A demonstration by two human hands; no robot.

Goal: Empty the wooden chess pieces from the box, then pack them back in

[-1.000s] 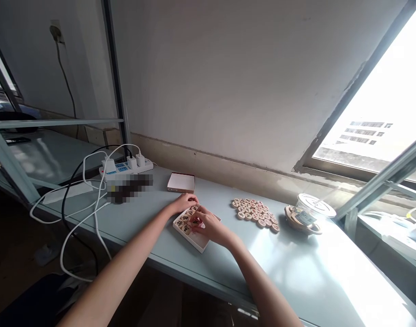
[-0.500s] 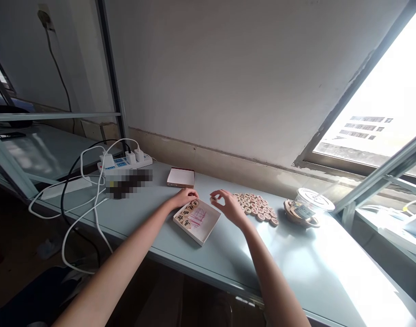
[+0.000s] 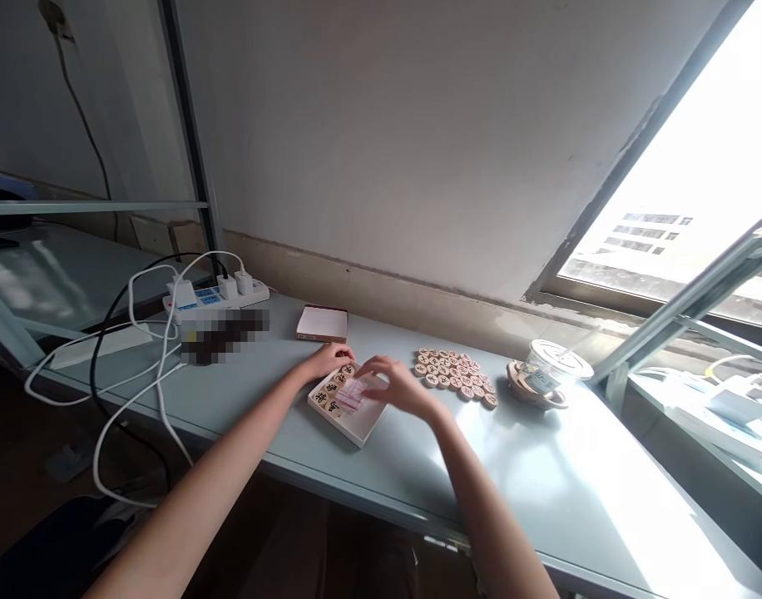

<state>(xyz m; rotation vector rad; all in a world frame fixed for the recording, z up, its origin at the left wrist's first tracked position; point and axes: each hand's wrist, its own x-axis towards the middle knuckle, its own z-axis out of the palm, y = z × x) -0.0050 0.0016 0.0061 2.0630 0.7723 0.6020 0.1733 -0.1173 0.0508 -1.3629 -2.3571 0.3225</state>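
Observation:
A shallow white open box point(image 3: 359, 434) lies on the desk, with pink line marks on its floor. Several round wooden Chinese chess pieces with black characters point(image 3: 332, 388) stand in rows along its left side. My left hand point(image 3: 331, 361) is closed at the box's far left corner, fingers curled against the edge. Over the inside of the box, my right hand point(image 3: 393, 384) is bent downward, thumb and fingers pinched around a chess piece that its fingers mostly hide. To the right lies a flat cluster of more wooden pieces point(image 3: 456, 371), many with red characters.
Behind the box sits its lid-like tray point(image 3: 322, 323). A lidded plastic cup point(image 3: 546, 370) stands on a wooden holder at the right. A power strip point(image 3: 215, 301) with plugs and white cables point(image 3: 162, 391) occupies the left. The wall borders the desk's back point(image 3: 281, 349).
My right hand has moved left and down from beside the cluster to inside the box, carrying a chess piece. My left hand stays at the corner. The view has shifted slightly.

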